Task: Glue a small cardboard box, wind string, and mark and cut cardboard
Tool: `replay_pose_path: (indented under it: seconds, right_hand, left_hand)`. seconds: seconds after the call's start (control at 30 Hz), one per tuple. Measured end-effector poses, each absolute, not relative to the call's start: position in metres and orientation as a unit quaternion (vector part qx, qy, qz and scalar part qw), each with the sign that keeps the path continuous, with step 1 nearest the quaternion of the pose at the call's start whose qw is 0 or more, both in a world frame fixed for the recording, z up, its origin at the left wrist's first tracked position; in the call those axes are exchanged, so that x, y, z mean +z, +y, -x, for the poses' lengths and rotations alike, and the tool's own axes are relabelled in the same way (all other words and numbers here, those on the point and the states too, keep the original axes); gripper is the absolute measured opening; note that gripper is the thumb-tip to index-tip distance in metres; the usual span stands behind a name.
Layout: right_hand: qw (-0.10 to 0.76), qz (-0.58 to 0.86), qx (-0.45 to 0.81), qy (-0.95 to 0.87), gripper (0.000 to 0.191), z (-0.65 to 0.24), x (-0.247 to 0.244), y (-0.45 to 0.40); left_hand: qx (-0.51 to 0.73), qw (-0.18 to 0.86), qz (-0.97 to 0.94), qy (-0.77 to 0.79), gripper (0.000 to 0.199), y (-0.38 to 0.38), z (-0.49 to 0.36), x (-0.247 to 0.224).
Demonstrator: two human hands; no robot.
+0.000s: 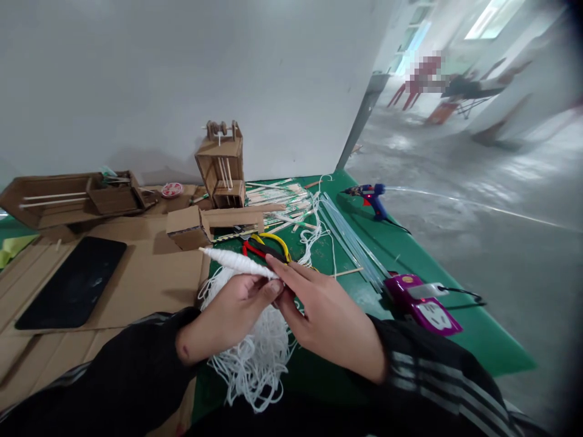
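Both hands meet at the near end of a thin stick wound with white string [234,261], which is thickest in the middle and slants up to the left. My left hand [239,312] is closed around its lower end, thumb toward the right hand. The fingers of my right hand [319,309] pinch at the same end, where the fingertips partly cover it. Beneath the hands lies a loose heap of white string [255,370]. Just behind them are pliers with red and yellow handles [273,243], partly hidden.
Cardboard box structures [221,164] stand at the back, with thin sticks [277,200] beside them. A black tablet [73,282] rests on cardboard at left. To the right are clear glue sticks [350,237], a blue glue gun [376,200] and a purple power strip [421,303] near the green table's edge.
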State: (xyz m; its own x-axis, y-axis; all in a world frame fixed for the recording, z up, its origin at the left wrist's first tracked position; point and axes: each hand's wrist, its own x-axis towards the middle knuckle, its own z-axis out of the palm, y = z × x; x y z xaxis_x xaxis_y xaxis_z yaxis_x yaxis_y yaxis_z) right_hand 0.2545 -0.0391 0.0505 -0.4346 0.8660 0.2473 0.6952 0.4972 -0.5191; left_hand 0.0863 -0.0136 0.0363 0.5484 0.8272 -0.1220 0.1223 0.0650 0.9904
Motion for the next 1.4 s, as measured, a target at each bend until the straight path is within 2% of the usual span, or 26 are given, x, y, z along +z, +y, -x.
replay_pose_path:
  seconds: [0.13, 0.3, 0.43, 0.7, 0.87, 1.0, 1.27, 1.4]
  right_hand:
    - [0.272, 0.467, 0.217, -0.813, 0.039, -0.259, 0.052, -0.035]
    - [0.317, 0.474, 0.224, -0.791, 0.023, -0.264, 0.045, -0.028]
    - [0.34, 0.481, 0.228, -0.775, 0.018, -0.264, 0.038, -0.024]
    - [0.353, 0.468, 0.183, -0.789, 0.024, -0.259, 0.019, -0.019]
    - [0.361, 0.47, 0.162, -0.789, 0.027, -0.259, 0.017, -0.02]
    - [0.369, 0.46, 0.157, -0.792, 0.028, -0.263, 0.016, -0.017]
    - [0.355, 0.488, 0.277, -0.748, 0.017, -0.27, 0.029, -0.021]
    - [0.34, 0.471, 0.313, -0.751, 0.025, -0.271, 0.032, -0.023]
  left_hand:
    - [0.278, 0.575, -0.641, 0.426, 0.043, -0.013, -0.078, 0.032]
    - [0.299, 0.651, -0.558, 0.419, 0.04, -0.018, -0.071, 0.03]
    - [0.293, 0.623, -0.587, 0.426, 0.044, -0.023, -0.071, 0.032]
    - [0.242, 0.497, -0.719, 0.422, 0.041, -0.036, -0.076, 0.04]
    - [0.241, 0.48, -0.732, 0.418, 0.041, -0.039, -0.075, 0.04]
    - [0.265, 0.509, -0.691, 0.439, 0.042, -0.035, -0.075, 0.035]
    - [0.293, 0.518, -0.657, 0.463, 0.047, -0.026, -0.074, 0.03]
    - [0.285, 0.512, -0.644, 0.493, 0.044, -0.026, -0.071, 0.03]
